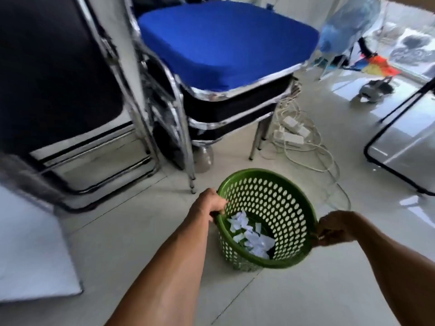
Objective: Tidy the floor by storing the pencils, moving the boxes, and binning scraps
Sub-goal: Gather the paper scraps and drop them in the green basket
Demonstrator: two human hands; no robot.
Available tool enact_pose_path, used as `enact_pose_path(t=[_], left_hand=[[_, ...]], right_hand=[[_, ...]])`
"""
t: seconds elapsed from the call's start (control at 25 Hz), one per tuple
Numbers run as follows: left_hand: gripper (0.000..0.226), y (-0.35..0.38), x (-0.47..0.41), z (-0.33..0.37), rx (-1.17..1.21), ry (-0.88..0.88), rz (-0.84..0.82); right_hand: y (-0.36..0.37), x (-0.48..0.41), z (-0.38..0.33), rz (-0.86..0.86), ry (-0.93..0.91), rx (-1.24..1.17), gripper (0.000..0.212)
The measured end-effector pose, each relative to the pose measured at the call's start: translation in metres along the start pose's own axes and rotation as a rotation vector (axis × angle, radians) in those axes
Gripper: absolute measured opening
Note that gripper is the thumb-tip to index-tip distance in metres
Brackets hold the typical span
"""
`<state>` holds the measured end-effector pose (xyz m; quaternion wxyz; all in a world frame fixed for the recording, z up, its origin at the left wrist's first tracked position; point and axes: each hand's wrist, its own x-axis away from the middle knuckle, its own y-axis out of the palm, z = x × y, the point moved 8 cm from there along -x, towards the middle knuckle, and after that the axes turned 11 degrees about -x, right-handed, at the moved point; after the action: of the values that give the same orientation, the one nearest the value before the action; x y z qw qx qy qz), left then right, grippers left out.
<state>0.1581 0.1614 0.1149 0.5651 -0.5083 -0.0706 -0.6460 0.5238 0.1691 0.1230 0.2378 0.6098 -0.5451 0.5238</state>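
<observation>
Hands: both clenched on the rim of the bin (288, 209); the left hand (209, 203) grips the left side, the right hand (334, 229) the right side, fingers curled over the edge.
Bin: a green perforated basket, tilted with its mouth toward the wearer; whether its base touches the floor (329, 290) cannot be told.
Scraps: white paper scraps (249, 236) lie in a heap at the bottom of the bin, toward its near side.
Pencils and boxes: none can be made out in this view, so how far that part of the task stands cannot be judged.
Step in hand: probably moving or setting down the bin with the scraps already in it.
Risk, spill: the bin leans toward the wearer, so more tilt or a jolt could slide the light scraps over the near rim and back onto the floor.
Risk, holes: the wall is full of holes; small scraps could slip through if the bin is shaken.
Risk, cables: white cables (306, 147) and power strips lie on the floor just beyond the bin; a forward push could snag them.
Risk, chairs: stacked chairs (226, 43) stand near, ahead and left; a swing that way could knock the bin on a leg.
Risk, floor: the tiles look glossy, so the bin may slide when released.
</observation>
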Motion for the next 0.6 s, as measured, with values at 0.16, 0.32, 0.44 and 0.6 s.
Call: enact_pose_path(t=[0.16, 0.32, 0.44, 0.6], left_hand=[[0.035, -0.051, 0.063, -0.107, -0.066, -0.222, 0.034], [0.031, -0.108, 0.106, -0.205, 0.01, -0.376, 0.219], [0.032, -0.151, 0.114, -0.26, 0.173, -0.411, 0.385], [0.031, -0.205, 0.105, -0.303, 0.325, -0.376, 0.661]], right_hand=[[0.1, 0.038, -0.004, -0.2, 0.085, 0.182, 0.013], [0.204, 0.058, -0.033, -0.302, 0.026, 0.314, 0.011], [0.275, 0.055, -0.075, -0.291, -0.138, 0.333, 0.016], [0.347, 0.04, -0.152, -0.145, -0.511, 0.28, 0.028]])
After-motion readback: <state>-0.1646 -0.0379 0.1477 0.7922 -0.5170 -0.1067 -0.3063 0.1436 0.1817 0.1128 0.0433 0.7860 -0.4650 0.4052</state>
